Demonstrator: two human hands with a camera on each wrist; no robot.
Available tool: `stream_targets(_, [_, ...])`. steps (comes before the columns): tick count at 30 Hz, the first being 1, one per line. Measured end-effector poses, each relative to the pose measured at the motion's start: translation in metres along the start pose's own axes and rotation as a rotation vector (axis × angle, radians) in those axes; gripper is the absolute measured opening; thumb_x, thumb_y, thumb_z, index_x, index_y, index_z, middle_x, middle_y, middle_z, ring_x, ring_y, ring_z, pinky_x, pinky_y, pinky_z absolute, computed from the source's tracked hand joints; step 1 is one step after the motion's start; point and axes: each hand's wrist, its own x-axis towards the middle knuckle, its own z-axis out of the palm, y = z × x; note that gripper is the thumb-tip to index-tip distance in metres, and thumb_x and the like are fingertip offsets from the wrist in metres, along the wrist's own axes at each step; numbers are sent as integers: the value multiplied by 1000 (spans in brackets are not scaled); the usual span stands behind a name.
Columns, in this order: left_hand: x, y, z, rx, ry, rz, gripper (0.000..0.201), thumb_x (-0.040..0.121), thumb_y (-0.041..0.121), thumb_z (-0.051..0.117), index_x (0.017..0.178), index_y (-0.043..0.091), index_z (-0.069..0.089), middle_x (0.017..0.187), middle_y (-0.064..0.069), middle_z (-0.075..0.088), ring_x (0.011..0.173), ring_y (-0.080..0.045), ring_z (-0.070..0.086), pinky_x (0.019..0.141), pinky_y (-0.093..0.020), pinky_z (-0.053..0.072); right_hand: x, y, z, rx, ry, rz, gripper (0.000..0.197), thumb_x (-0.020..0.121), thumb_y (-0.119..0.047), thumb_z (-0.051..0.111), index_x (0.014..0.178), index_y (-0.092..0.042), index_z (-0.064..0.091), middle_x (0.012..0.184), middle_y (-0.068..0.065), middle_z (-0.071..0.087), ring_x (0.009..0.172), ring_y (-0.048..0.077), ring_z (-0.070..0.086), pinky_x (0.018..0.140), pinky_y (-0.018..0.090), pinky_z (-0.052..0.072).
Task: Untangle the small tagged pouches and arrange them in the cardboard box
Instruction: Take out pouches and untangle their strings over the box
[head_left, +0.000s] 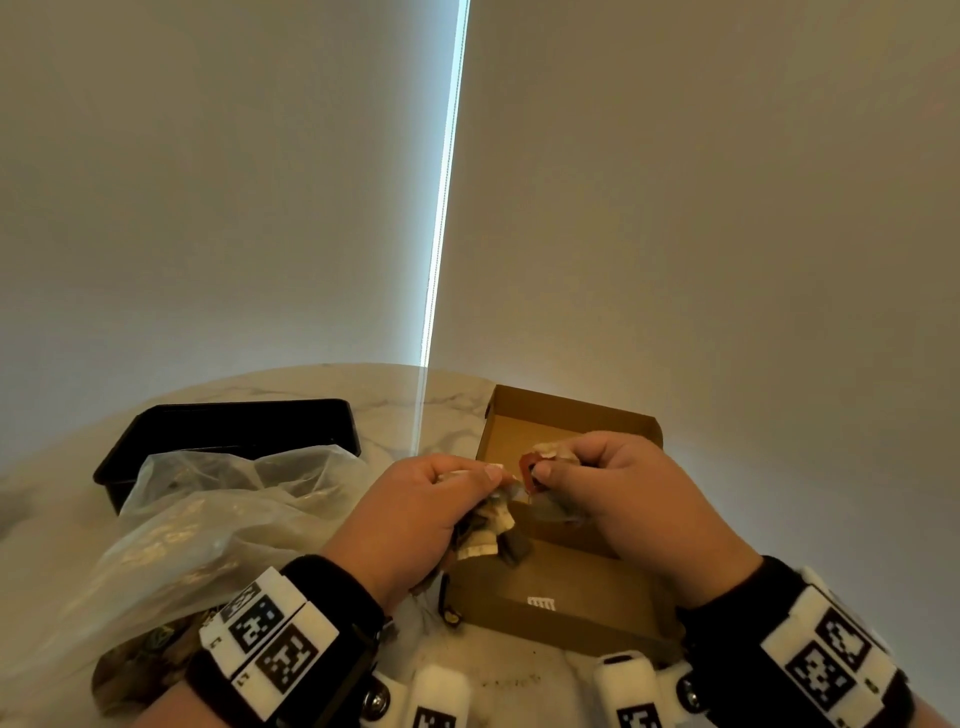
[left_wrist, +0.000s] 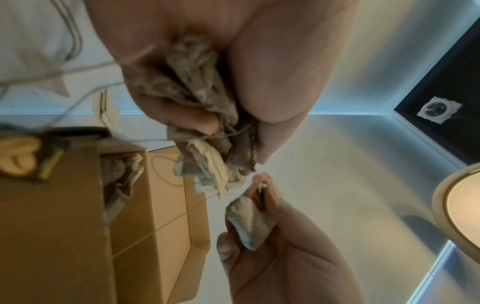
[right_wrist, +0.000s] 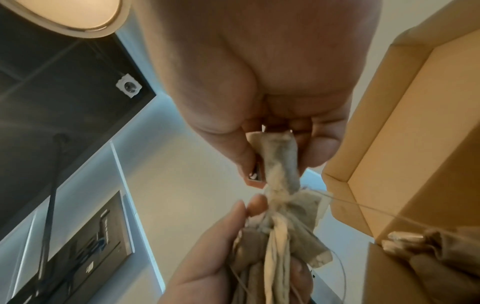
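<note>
The small grey-beige paper pouches with thin strings and card tags look light, limp and easy to tear. Their strings are fine and knotted together, so a hard tug would likely rip a pouch or pull off a tag. The safest hold, I judge, is on the pouch body close to the knot, with the string eased out rather than yanked.

The left hand (head_left: 415, 512) is closed round a tangled bunch of pouches (left_wrist: 197, 98), which hangs from its fist just above the near wall of the open brown cardboard box (head_left: 566, 608). The right hand (head_left: 618, 486) pinches a single pouch (right_wrist: 281, 162) between thumb and fingers, together with what looks like a reddish-brown card tag (head_left: 530, 470), over the middle of the box. The two hands sit close together, almost touching. The single pouch is joined to the bunch by a twisted knot of strings (right_wrist: 275, 205) between them.

One taut string (right_wrist: 384, 214) runs from the knot toward the box. A few crumpled pouches (left_wrist: 122, 174) appear to lie against a wall inside it.

Left of the box lies a crinkled clear plastic bag (head_left: 208, 519) holding more brownish material. A black rectangular tray (head_left: 234, 421) sits behind the bag. All rest on a white marbled tabletop (head_left: 447, 400).
</note>
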Motion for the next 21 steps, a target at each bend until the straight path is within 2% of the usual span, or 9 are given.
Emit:
stream_targets(3, [3, -3, -1, -66, 123, 14, 24, 95, 38, 60, 89, 25, 79, 70, 2, 73, 51, 0, 59, 47, -15, 45, 1, 3, -13, 66, 54, 51, 11, 94, -28, 65, 96, -33, 75, 86, -12, 75, 81, 9, 68, 66, 19, 54])
stream_targets(5, [4, -4, -3, -128, 196, 10, 23, 94, 38, 61, 87, 25, 79, 73, 1, 75, 53, -4, 61, 48, -19, 48, 2, 8, -22, 75, 83, 78, 17, 93, -26, 67, 106, -35, 71, 93, -12, 75, 86, 11, 67, 66, 21, 53])
stream_targets(9, [7, -4, -8, -180, 283, 10, 21, 94, 40, 60, 92, 29, 77, 81, 3, 77, 68, -9, 71, 62, -26, 52, 5, 16, -40, 9, 120, 169, 15, 90, -21, 71, 103, -27, 67, 92, -1, 74, 80, 17, 68, 60, 24, 53])
stream_targets(13, [6, -3, -8, -209, 313, 11, 22, 93, 43, 61, 93, 28, 77, 81, -2, 77, 63, -10, 66, 53, -23, 50, 8, 35, -56, -218, 39, 248, 10, 90, -19, 72, 97, -23, 66, 90, 2, 72, 75, 16, 66, 58, 24, 49])
stream_targets(16, [4, -2, -6, -210, 332, 14, 22, 94, 43, 60, 90, 29, 77, 79, 1, 76, 55, -3, 63, 47, -19, 46, 8, 49, -59, -379, -49, 307, 8, 89, -20, 72, 95, -21, 66, 86, 1, 72, 73, 14, 65, 59, 24, 51])
stream_targets(18, [3, -2, -6, -203, 333, 27, 23, 95, 42, 59, 92, 29, 76, 74, 3, 75, 49, 0, 59, 43, -16, 42, 8, 54, -57, -429, -92, 327, 9, 89, -21, 72, 94, -21, 66, 87, 1, 72, 73, 14, 66, 60, 23, 52])
stream_targets(21, [3, -1, -7, -226, 346, 55, 24, 97, 39, 58, 92, 25, 76, 67, 3, 71, 45, -2, 53, 37, -16, 38, 8, 56, -53, -443, -126, 333, 12, 86, -19, 75, 95, -21, 66, 91, 0, 71, 78, 13, 68, 66, 24, 54])
